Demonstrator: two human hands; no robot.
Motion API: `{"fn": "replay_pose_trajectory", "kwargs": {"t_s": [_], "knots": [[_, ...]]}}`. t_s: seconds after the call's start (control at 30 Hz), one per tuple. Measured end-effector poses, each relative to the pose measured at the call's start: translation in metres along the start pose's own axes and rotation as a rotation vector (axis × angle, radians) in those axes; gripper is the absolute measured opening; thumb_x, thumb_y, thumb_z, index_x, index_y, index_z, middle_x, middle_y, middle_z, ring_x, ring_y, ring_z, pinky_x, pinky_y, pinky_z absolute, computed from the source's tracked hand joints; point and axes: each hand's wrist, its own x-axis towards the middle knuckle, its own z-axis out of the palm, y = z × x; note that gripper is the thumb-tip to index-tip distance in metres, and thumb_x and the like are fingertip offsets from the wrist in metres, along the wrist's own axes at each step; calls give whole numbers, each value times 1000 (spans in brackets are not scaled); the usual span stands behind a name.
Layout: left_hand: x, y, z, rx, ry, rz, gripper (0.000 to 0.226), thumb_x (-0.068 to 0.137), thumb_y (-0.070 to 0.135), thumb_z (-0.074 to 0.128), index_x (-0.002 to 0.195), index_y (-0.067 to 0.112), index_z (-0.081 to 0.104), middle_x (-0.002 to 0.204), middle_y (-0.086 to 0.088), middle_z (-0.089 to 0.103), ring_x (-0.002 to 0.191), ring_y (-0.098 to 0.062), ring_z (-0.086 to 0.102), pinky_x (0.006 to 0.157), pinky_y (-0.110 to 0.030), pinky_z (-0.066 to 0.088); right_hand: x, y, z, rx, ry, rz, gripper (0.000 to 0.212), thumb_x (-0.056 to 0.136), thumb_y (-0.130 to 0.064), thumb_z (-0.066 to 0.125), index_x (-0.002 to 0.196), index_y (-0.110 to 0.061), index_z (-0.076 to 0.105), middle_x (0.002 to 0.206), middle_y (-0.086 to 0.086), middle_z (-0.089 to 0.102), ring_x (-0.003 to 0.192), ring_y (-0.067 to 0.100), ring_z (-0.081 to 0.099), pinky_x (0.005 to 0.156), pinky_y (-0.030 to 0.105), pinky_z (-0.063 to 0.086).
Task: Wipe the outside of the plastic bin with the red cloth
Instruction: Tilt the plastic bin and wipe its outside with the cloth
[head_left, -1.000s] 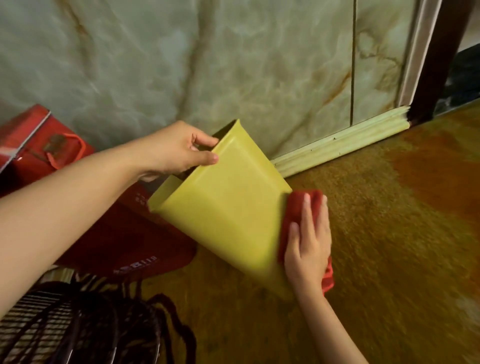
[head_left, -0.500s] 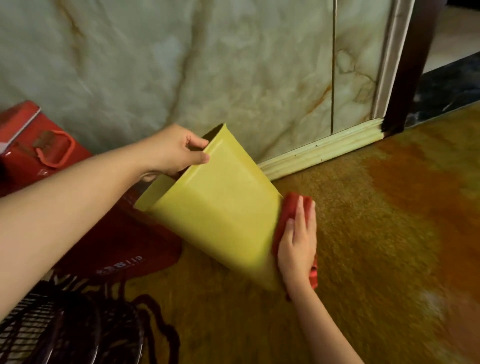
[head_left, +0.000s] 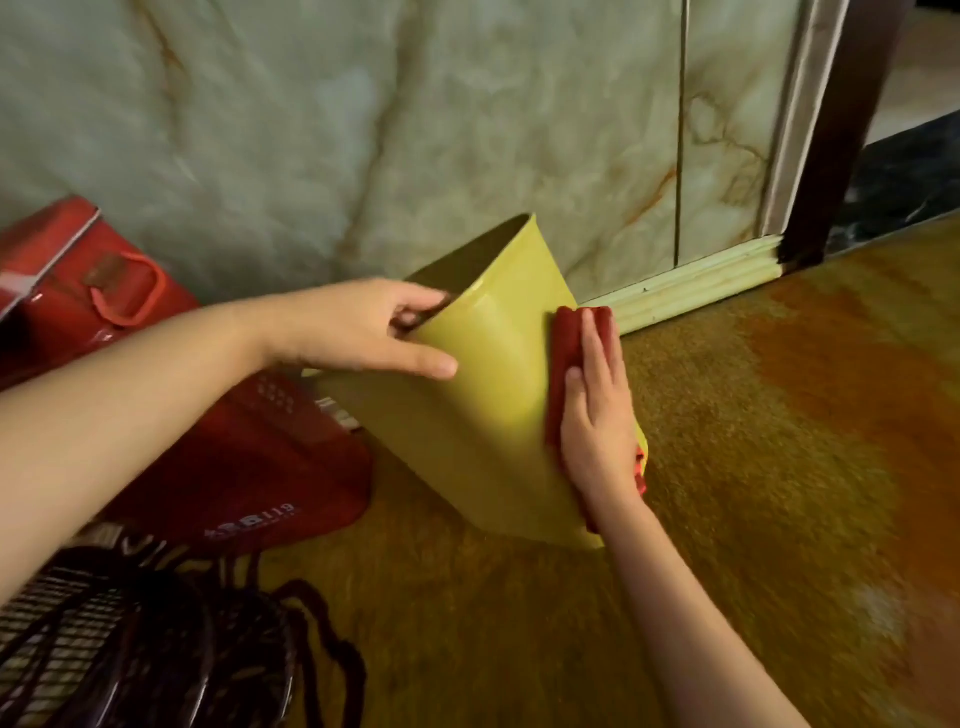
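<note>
A yellow-green plastic bin (head_left: 483, 415) stands tilted on the floor, its open mouth turned up and away toward the wall. My left hand (head_left: 363, 332) grips the bin's rim, thumb on the outside and fingers inside the opening. The red cloth (head_left: 563, 358) is folded flat against the bin's right outer side. My right hand (head_left: 597, 415) lies flat on the cloth and presses it to the bin, fingers stretched up toward the rim. The lower end of the cloth shows below my palm.
A red gift bag (head_left: 104, 291) and a red glossy object (head_left: 249, 467) sit left of the bin. A dark wire fan grille (head_left: 104, 649) fills the lower left. A marble wall (head_left: 415, 130) with a pale skirting board (head_left: 685, 291) stands behind. The brown floor (head_left: 779, 467) stretches right.
My right hand has slid the cloth up the bin's side toward the rim. The bin has turned more upright, and my left hand has shifted its grip on the rim.
</note>
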Motion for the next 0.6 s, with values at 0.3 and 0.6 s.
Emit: {"fn": "replay_pose_trajectory", "kwargs": {"t_s": [0.3,0.6], "knots": [[-9,-22,15,310,370,133,8,67,17,73,73,20,68,72,5,71,76,4,62,58,-3,40,-12,22,-10,127,53,284,50,97,-25,32,142,-43,22,158,-11,12,134,-4,11,109,25,13],[17,-6,17,422,380,285,16,66,12,72,82,15,71,79,4,72,77,2,58,65,-6,40,-41,-19,22,80,-65,-81,95,78,-43,65,144,-45,-3,156,-15,-7,146,6,-3,118,36,16]]}}
